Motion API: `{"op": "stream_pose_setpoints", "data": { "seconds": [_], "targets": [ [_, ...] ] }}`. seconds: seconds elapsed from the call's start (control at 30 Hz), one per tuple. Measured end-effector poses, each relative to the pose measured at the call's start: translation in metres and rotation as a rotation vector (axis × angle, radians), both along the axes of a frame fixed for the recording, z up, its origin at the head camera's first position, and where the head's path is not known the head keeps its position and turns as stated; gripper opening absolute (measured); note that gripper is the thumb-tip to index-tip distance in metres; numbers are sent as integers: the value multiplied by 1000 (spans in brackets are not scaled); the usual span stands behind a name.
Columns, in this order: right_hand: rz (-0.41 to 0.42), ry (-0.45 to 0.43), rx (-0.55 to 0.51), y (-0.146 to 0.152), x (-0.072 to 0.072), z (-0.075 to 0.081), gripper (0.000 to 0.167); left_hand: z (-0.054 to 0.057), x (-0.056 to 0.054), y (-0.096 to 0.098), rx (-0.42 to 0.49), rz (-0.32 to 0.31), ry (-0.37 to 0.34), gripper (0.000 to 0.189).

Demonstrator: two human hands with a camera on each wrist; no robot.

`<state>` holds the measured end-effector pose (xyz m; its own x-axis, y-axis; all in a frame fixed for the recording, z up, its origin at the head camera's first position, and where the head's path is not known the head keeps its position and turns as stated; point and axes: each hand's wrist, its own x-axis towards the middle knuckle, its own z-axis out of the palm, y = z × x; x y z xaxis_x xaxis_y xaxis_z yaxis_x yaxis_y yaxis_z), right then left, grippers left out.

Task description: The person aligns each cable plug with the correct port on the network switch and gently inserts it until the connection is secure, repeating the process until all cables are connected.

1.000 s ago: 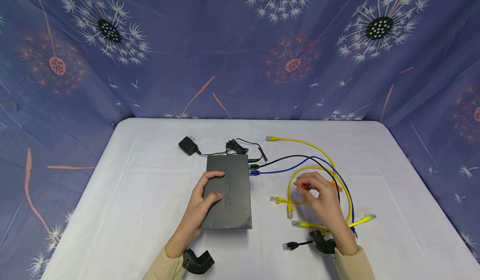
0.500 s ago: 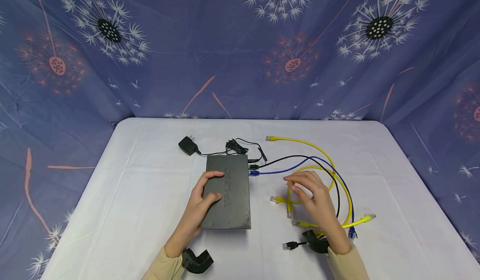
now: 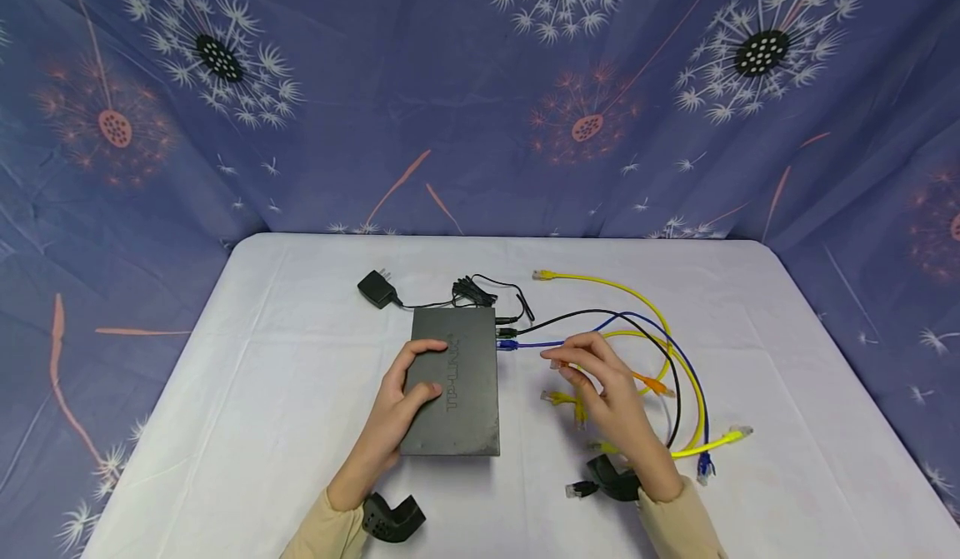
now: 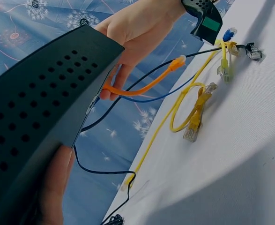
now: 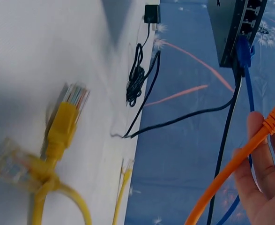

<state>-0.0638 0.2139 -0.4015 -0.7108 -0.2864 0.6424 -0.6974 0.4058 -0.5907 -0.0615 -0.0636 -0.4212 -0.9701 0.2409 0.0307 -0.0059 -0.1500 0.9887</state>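
Note:
A dark TP-LINK network switch [image 3: 468, 421] is gripped by my left hand [image 3: 386, 417], with thumb and index finger over its top. My right hand [image 3: 611, 392] pinches one end of a short orange Ethernet cable [image 3: 654, 383] just right of the switch, apart from it. In the left wrist view, the cable's other orange end [image 4: 177, 62] sticks out free. A blue cable plug [image 5: 243, 51] sits in one port, with open ports beside it in the right wrist view. A black cable plug [image 3: 507, 333] and a thin power lead [image 3: 507, 321] also enter that side.
Yellow Ethernet cables [image 3: 615, 282] lie looped at the right, with a loose black plug [image 3: 581, 489] and a blue plug [image 3: 705, 467] near them. A power adapter [image 3: 378, 289] and bundled cord [image 3: 472, 291] lie behind the switch. Black wrist mounts [image 3: 393, 517] hang below the wrists.
My right hand has moved left towards the switch's port side, carrying the orange cable. The left hand and switch have hardly moved.

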Motion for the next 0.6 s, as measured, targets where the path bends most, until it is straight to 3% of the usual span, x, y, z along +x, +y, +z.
{"op": "stream_pose_setpoints", "data": {
  "seconds": [0.37,0.6],
  "targets": [
    [89,19,-18,-13,-3,3,44,-1,0,1,4,5,-2,48],
    [78,18,-1,-17,-4,2,46,-1,0,2,-5,11,-1,49]
  ]
}}
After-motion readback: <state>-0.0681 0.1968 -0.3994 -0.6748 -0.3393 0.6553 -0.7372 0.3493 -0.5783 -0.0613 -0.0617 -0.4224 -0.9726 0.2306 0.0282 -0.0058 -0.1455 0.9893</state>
